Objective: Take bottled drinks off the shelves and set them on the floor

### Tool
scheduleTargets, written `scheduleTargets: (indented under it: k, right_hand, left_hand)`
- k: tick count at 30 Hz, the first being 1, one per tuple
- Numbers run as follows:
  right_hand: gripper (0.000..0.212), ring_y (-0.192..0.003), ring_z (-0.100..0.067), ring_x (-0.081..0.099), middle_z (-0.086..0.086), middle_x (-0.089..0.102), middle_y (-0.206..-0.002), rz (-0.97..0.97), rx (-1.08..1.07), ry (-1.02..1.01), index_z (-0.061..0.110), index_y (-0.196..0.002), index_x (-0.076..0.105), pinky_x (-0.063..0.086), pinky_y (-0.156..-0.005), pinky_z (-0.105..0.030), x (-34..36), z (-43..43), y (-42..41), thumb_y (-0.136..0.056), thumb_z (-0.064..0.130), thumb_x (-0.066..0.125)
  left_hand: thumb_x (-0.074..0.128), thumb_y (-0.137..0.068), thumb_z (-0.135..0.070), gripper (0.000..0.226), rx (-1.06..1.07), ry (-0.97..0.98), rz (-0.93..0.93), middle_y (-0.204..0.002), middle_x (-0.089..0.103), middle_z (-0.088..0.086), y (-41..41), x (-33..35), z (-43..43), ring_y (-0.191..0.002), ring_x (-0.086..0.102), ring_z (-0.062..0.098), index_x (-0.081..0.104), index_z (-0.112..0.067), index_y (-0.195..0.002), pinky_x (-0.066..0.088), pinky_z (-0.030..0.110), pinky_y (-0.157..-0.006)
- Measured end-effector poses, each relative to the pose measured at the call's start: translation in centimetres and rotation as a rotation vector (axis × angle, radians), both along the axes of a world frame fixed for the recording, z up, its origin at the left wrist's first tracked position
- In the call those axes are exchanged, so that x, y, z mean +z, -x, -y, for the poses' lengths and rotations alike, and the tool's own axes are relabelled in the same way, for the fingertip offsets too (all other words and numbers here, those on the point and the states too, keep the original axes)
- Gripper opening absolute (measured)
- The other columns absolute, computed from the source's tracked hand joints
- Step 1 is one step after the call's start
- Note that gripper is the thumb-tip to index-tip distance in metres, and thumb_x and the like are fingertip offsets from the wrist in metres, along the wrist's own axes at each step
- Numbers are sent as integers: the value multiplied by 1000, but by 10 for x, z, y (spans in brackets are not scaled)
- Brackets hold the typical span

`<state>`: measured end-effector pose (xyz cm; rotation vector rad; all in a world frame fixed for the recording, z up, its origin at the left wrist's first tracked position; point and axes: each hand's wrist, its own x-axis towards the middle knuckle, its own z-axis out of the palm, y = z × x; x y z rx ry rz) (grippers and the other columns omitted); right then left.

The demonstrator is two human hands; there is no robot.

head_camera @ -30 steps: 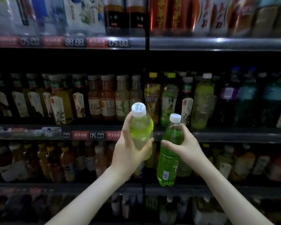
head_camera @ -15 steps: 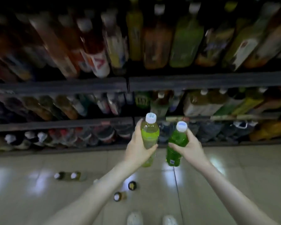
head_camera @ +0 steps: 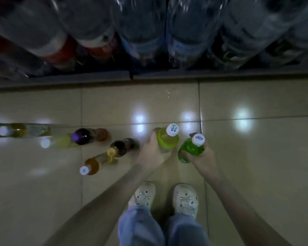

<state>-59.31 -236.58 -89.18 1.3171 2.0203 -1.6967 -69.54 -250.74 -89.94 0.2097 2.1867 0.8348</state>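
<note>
Lowering two drinks at once calls for level, unhurried hands, and both are full: the left hand (head_camera: 152,153) has its fingers curled round the upper body of a yellow-green plastic bottle with a white screw cap (head_camera: 167,142), and the right hand (head_camera: 202,159) grips a bright green plastic bottle with a white cap (head_camera: 190,150) round its body. Both bottles are cap-up over the glossy beige tiled floor (head_camera: 256,157), just ahead of a pair of white perforated clogs (head_camera: 144,194), near each other but apart. From this overhead view I cannot tell whether either base has reached the tile. A good placement, as I judge it, brings each base down flat and loosens the fingers only once the bottle bears its own weight, since tall narrow bottles should tip easily on slick tile. The closest neighbour is a dark bottle with a yellow cap (head_camera: 120,147), just left of the left hand. Beyond it stand an amber bottle with a white cap (head_camera: 92,166), a dark purple-topped bottle (head_camera: 82,136) and a blurred line of further bottles (head_camera: 20,129) running off left. Leaving a clear gap from that dark bottle would spare it a knock from the knuckles when the left hand opens. Large clear water jugs (head_camera: 144,23) fill the bottom shelf ahead.
</note>
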Motion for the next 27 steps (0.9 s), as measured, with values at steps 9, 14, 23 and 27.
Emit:
scheduleTargets:
  k: [9,14,23,27]
  right_hand:
    - [56,-105,-1,56,3,58,-111,-184,-8,-82,25,-114,52,43,-93,-18,-114,21,-29,-68,10,81]
    - [89,-126,-6,42,0,41,-138,-83,-59,-62,16,-140,36,31,-108,-18,-83,26,-30,-66,13,86]
    - [71,-133,-31,39,-20,40,-144,11,126,-276,-3,-142,35,19,-100,-10,128,17,-12,-83,9,72]
    - [57,-126,-26,49,-14,49,-138,-94,63,-309,2,-140,40,39,-105,-33,265,10,20,-88,5,64]
  left_hand:
    - [72,-61,-37,77,33,-69,-13,-128,56,7,-24,-120,33,-114,57,24,39,-26,-130,45,27,-91]
    - [81,-69,-20,97,68,25,55,-133,52,12,-29,-77,49,-116,55,30,21,-10,-146,44,30,-88]
    - [68,-83,-9,90,-77,83,44,-157,18,10,-23,164,24,-129,42,28,10,-16,-151,24,7,-75]
    - [61,-88,-14,63,-152,-12,-65,-150,33,8,18,295,-8,-134,38,24,34,-16,-145,31,18,-99]
